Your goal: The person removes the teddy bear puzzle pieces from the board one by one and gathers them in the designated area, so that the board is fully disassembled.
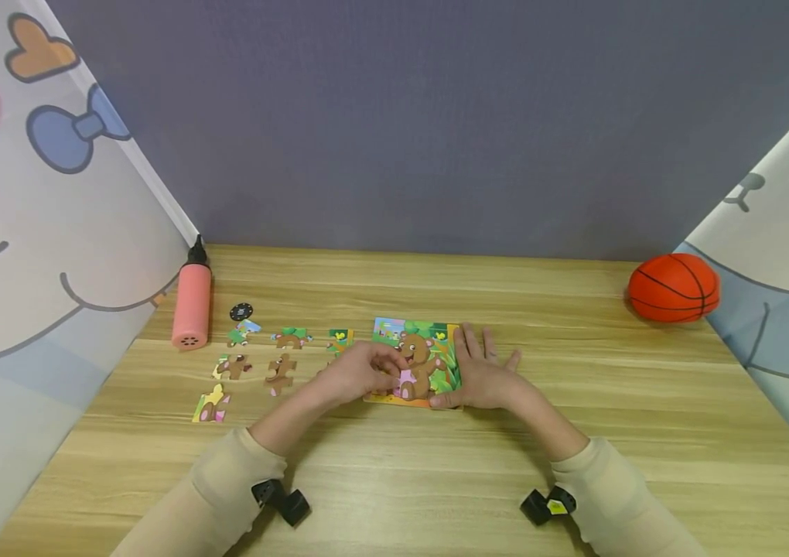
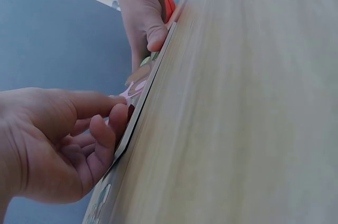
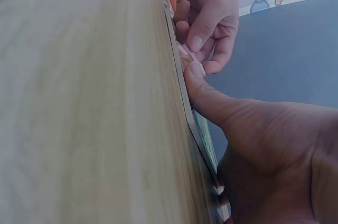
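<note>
A bear jigsaw puzzle board (image 1: 445,379) lies flat on the wooden table. My left hand (image 1: 360,373) is over its left part, pinching a puzzle piece with pink on it (image 2: 138,85) between thumb and fingertips. In the left wrist view that piece sits tilted at the board surface, partly hidden by the fingers. My right hand (image 1: 485,379) rests on the right edge of the board, fingers spread and thumb along the near edge. Loose puzzle pieces, such as one with a bear's face (image 1: 233,367) and one with a foot (image 1: 212,405), lie left of the board.
A pink hand pump (image 1: 192,305) stands at the far left, with a black round chip (image 1: 241,312) beside it. Far right is a small red basketball (image 1: 674,288). A grey panel (image 1: 408,139) closes off the table's back, with cartoon-print walls at both sides.
</note>
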Tool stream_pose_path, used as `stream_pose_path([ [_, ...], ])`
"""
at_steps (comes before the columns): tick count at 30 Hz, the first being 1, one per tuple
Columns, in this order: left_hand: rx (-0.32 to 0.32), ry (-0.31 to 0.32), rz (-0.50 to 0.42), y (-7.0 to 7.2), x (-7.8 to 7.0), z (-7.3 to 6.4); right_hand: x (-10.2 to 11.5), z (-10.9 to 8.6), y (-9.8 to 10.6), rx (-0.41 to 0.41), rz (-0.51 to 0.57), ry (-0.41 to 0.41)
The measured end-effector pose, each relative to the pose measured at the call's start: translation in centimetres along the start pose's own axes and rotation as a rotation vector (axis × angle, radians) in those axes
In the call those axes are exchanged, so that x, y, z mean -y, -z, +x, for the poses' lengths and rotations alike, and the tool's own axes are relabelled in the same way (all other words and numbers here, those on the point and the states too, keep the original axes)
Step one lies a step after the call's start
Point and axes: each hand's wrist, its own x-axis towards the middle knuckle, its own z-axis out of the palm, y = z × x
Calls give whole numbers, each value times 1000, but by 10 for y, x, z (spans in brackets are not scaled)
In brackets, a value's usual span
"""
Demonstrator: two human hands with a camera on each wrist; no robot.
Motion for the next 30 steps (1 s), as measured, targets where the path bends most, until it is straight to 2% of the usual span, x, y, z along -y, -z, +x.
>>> stream_pose_path([
  [10,-62,15,-93,5,1,-2,2,0,1,-2,1,3],
  [13,-71,21,-77,10,1,-4,3,0,0,-3,3,6],
  [18,-93,39,-45,18,0,-14,3,0,-1,-1,11,21],
  [22,-99,52,-68,26,3,-25,2,0,-2,7,20,33],
  [30,-94,34,-90,41,10,-43,-4,-2,-1,14,18,27],
])
